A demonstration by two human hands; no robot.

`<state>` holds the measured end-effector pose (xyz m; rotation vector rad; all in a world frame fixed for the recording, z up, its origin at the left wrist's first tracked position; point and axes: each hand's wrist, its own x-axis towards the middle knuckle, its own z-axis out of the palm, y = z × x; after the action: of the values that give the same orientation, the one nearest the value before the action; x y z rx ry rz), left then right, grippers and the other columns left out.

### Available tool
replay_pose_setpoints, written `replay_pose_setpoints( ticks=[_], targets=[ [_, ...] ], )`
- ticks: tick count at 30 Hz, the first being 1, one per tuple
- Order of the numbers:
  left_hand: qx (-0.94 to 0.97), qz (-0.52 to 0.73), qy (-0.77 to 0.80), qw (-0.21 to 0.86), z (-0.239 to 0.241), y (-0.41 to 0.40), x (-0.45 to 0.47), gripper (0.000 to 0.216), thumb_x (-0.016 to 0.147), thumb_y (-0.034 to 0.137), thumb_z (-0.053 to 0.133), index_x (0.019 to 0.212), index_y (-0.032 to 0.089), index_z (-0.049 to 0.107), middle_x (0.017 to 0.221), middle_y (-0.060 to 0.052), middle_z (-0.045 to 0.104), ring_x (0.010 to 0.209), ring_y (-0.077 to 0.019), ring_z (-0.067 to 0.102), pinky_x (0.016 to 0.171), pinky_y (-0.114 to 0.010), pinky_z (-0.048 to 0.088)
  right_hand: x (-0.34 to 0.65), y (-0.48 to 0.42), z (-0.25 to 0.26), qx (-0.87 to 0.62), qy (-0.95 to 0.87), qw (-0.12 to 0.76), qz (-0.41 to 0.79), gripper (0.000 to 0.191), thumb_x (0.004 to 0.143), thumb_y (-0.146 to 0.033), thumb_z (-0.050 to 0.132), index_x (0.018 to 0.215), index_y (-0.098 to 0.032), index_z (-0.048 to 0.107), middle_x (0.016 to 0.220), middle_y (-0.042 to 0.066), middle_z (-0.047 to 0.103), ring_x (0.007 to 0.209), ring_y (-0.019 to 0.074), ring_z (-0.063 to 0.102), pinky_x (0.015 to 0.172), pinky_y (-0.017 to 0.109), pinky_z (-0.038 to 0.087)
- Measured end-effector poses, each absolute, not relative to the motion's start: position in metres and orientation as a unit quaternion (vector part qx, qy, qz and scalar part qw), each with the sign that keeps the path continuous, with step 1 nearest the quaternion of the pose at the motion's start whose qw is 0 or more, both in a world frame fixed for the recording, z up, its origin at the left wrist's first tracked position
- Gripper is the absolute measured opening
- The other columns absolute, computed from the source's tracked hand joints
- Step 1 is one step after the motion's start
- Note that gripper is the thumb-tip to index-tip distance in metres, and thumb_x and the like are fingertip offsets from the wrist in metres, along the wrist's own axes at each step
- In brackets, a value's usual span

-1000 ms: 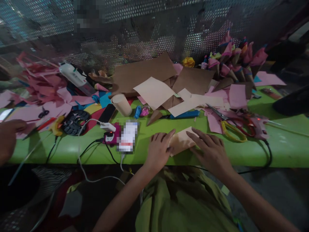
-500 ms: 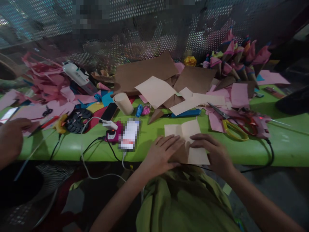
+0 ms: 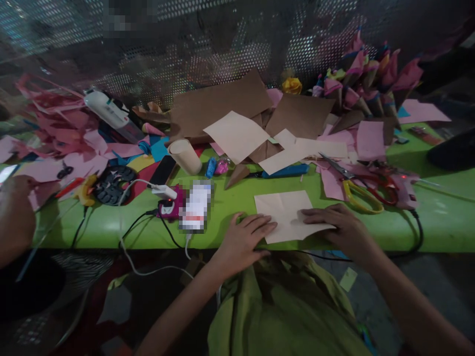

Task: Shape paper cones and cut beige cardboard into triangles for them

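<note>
A small cream sheet of paper [image 3: 284, 210] lies opened out at the table's front edge, with faint creases across it. My left hand [image 3: 247, 240] rests on its left edge, fingers stretched out flat. At the right side, my right hand [image 3: 339, 230] has its index finger on top of the sheet, and the paper's right corner is pinched between the fingers and thumb. The thumb is mostly hidden. Beyond the sheet are a brown paper cone [image 3: 236, 174] and a blue-handled cutter [image 3: 285, 171].
Yellow- and red-handled scissors [image 3: 361, 190] and a pink glue gun [image 3: 404, 190] lie right. A phone [image 3: 196, 205] on a cable, a cardboard tube [image 3: 186, 157] and brown paper sheets [image 3: 218, 109] are left and behind. Another person's hand [image 3: 17, 212] is far left.
The sheet, earlier bent up along its middle with a brown part showing, now lies flatter. My right hand has shifted right, and my left hand has drawn back to the left edge.
</note>
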<state>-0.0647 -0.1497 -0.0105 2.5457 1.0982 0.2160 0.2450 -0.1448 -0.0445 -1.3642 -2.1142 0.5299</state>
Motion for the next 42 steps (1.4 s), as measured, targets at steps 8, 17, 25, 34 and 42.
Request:
replay_pose_setpoints(
  ticks=[8,17,25,34,42],
  targets=[
    [0.751,0.205,0.581,0.237,-0.008,-0.138,-0.036,0.016,0.095,0.025,0.064,0.081,0.022,0.07,0.083,-0.001,0.076,0.084,-0.0193,0.069,0.083,-0.035,0.048,0.23,-0.131,-0.042,-0.58,-0.718,0.337,0.188,0.034,0.095,-0.052,0.058,0.079,-0.027,0.074,0.075,0.005,0.075,0.073,0.0251,0.069,0.062,0.037,0.054],
    [0.684,0.238,0.658,0.205,-0.018,-0.129,-0.024,0.022,0.085,0.017,0.077,0.097,0.023,0.06,0.081,0.001,0.074,0.085,-0.0225,0.07,0.085,-0.041,0.047,0.216,-0.126,-0.047,-0.637,-0.685,0.331,0.126,0.038,0.096,-0.053,0.058,0.114,-0.02,0.065,0.067,0.001,0.062,0.058,0.0219,0.059,0.055,0.034,0.043],
    [0.68,0.202,0.671,0.213,-0.012,-0.129,-0.02,0.027,0.084,0.014,0.078,0.1,0.023,0.059,0.078,0.003,0.074,0.087,-0.023,0.07,0.084,-0.039,0.045,0.217,-0.13,-0.047,-0.587,-0.752,0.277,0.109,0.029,0.102,-0.037,0.05,0.109,-0.025,0.075,0.093,0.008,0.074,0.078,0.0246,0.068,0.071,0.038,0.051],
    [0.705,0.186,0.661,0.179,-0.011,-0.128,-0.02,0.015,0.087,0.013,0.074,0.089,0.023,0.063,0.084,0.002,0.077,0.087,-0.0223,0.069,0.079,-0.039,0.042,0.217,-0.13,-0.048,-0.594,-0.748,0.277,0.101,0.032,0.103,-0.038,0.051,0.111,-0.024,0.079,0.091,0.008,0.074,0.078,0.0246,0.069,0.071,0.038,0.052],
    [0.724,0.186,0.649,0.139,-0.014,-0.129,-0.019,0.013,0.087,0.014,0.074,0.087,0.022,0.064,0.079,0.003,0.076,0.08,-0.0206,0.067,0.076,-0.037,0.04,0.215,-0.132,-0.047,-0.6,-0.745,0.278,0.092,0.034,0.105,-0.04,0.05,0.115,-0.024,0.078,0.089,0.008,0.073,0.076,0.0232,0.068,0.07,0.037,0.051]
  ],
)
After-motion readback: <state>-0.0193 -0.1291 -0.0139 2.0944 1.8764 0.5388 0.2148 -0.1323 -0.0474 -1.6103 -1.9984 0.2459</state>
